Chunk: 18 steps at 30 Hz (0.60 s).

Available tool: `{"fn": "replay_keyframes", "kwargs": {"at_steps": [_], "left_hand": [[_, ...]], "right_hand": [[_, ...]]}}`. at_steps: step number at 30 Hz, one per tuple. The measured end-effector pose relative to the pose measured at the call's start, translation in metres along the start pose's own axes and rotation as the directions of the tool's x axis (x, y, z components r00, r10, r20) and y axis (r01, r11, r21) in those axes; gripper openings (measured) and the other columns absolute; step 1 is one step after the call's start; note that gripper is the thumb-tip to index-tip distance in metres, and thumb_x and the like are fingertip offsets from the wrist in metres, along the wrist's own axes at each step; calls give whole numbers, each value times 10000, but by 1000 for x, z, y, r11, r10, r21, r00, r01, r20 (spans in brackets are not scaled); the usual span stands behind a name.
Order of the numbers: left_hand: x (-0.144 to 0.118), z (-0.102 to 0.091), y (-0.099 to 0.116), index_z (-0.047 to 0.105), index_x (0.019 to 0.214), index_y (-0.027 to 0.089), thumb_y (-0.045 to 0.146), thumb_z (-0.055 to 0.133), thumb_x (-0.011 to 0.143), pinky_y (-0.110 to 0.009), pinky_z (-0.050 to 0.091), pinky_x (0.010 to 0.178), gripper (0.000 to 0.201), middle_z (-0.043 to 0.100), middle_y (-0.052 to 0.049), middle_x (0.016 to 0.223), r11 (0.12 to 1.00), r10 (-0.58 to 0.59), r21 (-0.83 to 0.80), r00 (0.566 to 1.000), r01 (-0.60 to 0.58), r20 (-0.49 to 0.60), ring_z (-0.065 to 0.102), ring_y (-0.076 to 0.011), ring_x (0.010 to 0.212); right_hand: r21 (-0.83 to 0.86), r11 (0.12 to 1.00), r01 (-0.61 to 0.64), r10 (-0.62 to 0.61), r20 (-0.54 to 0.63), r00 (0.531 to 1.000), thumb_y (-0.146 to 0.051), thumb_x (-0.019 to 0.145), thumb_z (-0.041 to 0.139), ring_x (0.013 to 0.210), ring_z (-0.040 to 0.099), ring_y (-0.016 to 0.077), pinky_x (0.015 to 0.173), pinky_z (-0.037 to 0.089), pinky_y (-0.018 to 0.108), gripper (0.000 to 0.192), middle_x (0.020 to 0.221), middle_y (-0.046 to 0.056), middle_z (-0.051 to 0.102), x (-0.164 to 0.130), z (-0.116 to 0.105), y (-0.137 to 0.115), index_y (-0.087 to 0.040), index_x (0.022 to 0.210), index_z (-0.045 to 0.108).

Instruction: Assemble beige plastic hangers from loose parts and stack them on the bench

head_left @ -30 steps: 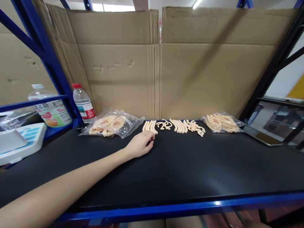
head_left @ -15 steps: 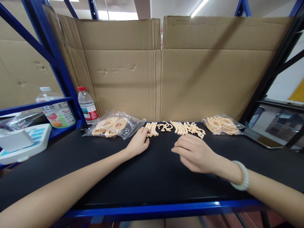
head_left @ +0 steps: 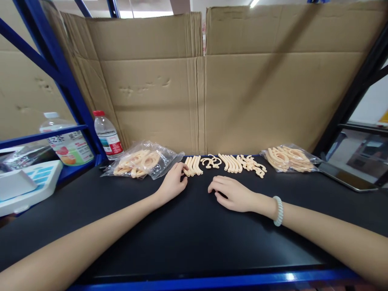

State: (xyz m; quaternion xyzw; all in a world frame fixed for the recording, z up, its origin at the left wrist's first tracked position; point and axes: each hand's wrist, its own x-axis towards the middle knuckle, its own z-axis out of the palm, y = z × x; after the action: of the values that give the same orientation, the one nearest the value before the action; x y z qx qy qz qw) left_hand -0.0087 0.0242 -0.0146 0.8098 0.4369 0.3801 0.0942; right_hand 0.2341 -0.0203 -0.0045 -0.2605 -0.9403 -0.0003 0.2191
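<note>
Left hand: the left hand (head_left: 171,184) lies flat on the black counter (head_left: 194,234), fingers loosely bent, holding nothing; its fingertips touch the near end of the small row of curved peach plastic strips (head_left: 192,165)
Right hand: the right hand (head_left: 232,193) rests on the counter with fingers curled down and a bit spread, holding nothing; a pale bead bracelet (head_left: 278,210) sits on its wrist
Strips: the small row lies at the back of the counter, just in front of the brown cardboard wall (head_left: 200,81)
More pieces: to the right of the row are a few peach hook-shaped pieces (head_left: 211,161), then a longer bunch of curved peach strips (head_left: 241,163); the right hand is near these but apart
Bags: a clear plastic bag of peach pieces (head_left: 141,159) lies left of the left hand, and another clear bag of peach pieces (head_left: 287,157) lies far right
Other things: a clear water bottle with a red cap (head_left: 107,134) stands by the blue metal shelf post (head_left: 69,89); a white and blue box (head_left: 24,184) sits far left; a dark flat tablet (head_left: 348,180) lies far right
</note>
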Motion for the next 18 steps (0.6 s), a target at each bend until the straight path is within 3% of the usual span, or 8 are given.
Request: {"fn": "replay_keyframes", "kwargs": {"at_steps": [3, 9, 18], "left_hand": [[0, 0, 1, 470, 947, 188, 66, 456, 731, -402, 542, 867, 249, 542, -52, 984, 1000, -1, 22, 1000, 1, 5, 581, -189, 940], [-2, -1, 3, 472, 1074, 172, 94, 468, 772, -439, 464, 951, 311, 590, -97, 1069, 972, 19, 231, 998, -33, 64, 572, -249, 1061], [-3, 3, 1, 482, 1103, 137, 123, 435, 811, -429, 455, 964, 296, 587, -137, 1119, 961, 7, 275, 996, -30, 84, 567, -263, 1083]], "right_hand": [[23, 1000, -12, 12, -1, 1000, -86, 855, 429, 828, 521, 185, 790, 453, 330, 211, 890, 57, 566, -2, 0, 1, -180, 983, 568], [32, 999, -22, 22, 2, 1000, -86, 857, 435, 852, 528, 191, 803, 457, 338, 211, 911, 62, 571, -3, 0, 0, -181, 987, 571], [27, 999, -20, 21, -7, 1000, -89, 866, 438, 846, 529, 189, 803, 463, 341, 214, 908, 58, 572, -5, 0, 0, -186, 995, 579]]}}
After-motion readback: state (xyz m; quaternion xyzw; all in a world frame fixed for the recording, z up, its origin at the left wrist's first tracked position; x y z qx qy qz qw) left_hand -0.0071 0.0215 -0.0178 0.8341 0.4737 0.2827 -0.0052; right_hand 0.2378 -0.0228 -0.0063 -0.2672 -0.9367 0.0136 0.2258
